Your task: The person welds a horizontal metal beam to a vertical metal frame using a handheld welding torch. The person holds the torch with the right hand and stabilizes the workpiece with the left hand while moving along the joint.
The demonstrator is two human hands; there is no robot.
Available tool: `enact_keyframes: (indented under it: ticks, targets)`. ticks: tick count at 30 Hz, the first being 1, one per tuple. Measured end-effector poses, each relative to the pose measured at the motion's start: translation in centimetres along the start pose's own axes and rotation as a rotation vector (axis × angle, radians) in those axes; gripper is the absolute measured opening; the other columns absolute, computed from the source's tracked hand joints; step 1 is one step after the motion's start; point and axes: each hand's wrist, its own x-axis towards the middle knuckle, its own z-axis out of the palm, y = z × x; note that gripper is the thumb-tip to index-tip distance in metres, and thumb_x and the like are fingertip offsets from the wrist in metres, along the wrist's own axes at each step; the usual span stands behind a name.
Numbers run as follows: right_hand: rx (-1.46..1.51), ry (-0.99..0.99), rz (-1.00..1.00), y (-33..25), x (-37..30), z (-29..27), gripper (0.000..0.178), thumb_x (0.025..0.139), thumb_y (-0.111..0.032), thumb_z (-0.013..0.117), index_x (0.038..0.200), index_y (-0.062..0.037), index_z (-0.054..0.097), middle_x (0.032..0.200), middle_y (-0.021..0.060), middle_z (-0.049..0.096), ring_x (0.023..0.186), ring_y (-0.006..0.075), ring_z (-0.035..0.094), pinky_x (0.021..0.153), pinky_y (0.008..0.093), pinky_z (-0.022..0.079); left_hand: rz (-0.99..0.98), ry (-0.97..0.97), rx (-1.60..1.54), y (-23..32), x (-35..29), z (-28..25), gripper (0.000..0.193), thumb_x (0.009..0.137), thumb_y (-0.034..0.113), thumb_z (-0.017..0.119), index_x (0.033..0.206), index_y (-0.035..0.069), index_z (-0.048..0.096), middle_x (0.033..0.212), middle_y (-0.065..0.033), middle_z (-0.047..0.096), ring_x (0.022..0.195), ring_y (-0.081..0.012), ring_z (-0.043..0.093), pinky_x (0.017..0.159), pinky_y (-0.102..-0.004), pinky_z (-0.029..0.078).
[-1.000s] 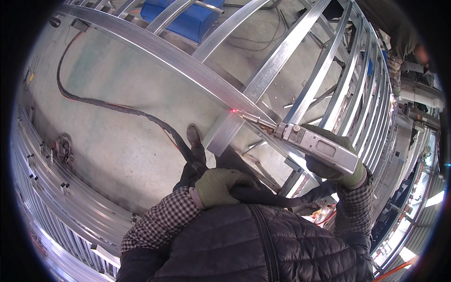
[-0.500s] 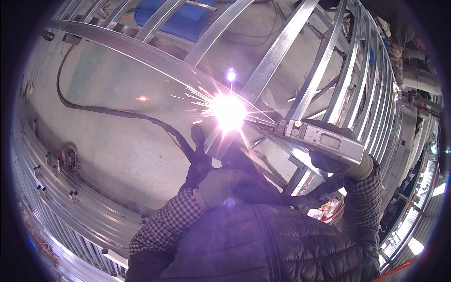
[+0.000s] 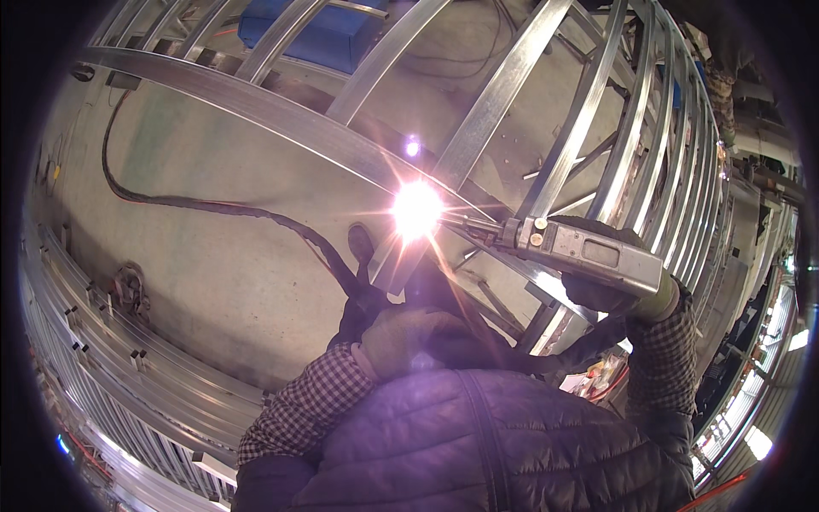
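My gloved right hand (image 3: 655,299) is closed round the handle of a silver welding torch (image 3: 631,264). The torch's nozzle points left at a glaring white arc (image 3: 417,211) by the long rail of a metal frame (image 3: 281,115). That glare hides the tip and the joint. A short metal bar (image 3: 397,269) juts from the bright spot toward me. Close to my body, my gloved left hand (image 3: 405,333) curls over the torch's dark sheathed hose (image 3: 205,205), its fingers partly hidden. From there the hose continues right toward the torch.
Parallel crossbars (image 3: 503,94) of the frame stretch away to the far right. Long metal profiles (image 3: 162,367) are stacked at the left. A blue box (image 3: 311,34) stands behind the frame. Coiled straps or cable (image 3: 130,286) lie on the floor, and a shoe (image 3: 361,243) shows below the rail.
The glare has shrunk and the spray of sparks to its left is gone. The view has shifted slightly; both hands keep nearly the same place and hold.
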Motion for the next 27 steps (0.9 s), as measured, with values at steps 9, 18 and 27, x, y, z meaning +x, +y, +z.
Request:
enact_keyframes:
  ticks: [9, 18, 27]
  targets:
    - [-0.112, -0.024, -0.112, 0.4, -0.2, -0.2, 0.066, 0.121, -0.045, 0.027, 0.172, -0.0038, 0.025, 0.111, 0.0245, 0.056, 0.077, 0.0217, 0.066, 0.053, 0.0259, 0.061, 0.019, -0.022, 0.012, -1.2, 0.2, 0.5, 0.062, 0.075, 0.015, 0.093, 0.134, 0.008, 0.076, 0.132, -0.0137, 0.076, 0.122, -0.0293, 0.074, 0.106, -0.0388, 0.059]
    - [0.056, 0.01, -0.041, 0.4, -0.5, -0.5, 0.07, 0.119, -0.049, 0.031, 0.174, -0.0056, 0.022, 0.114, 0.0261, 0.055, 0.079, 0.024, 0.069, 0.053, 0.0273, 0.062, 0.084, -0.048, -0.047, -2.5, 0.5, 1.0, 0.06, 0.076, 0.017, 0.092, 0.134, 0.009, 0.076, 0.133, -0.0133, 0.076, 0.123, -0.0302, 0.073, 0.106, -0.0389, 0.059]
    - [-0.004, 0.007, -0.106, 1.0, -0.6, -0.6, 0.077, 0.115, -0.048, 0.046, 0.161, 0.0119, 0.033, 0.11, 0.0237, 0.059, 0.078, 0.0186, 0.07, 0.051, 0.0237, 0.062, 0.112, -0.012, -0.014, -3.2, 0.4, 1.5, 0.063, 0.076, 0.016, 0.091, 0.135, 0.008, 0.075, 0.134, -0.0139, 0.075, 0.123, -0.0308, 0.073, 0.106, -0.0396, 0.059]
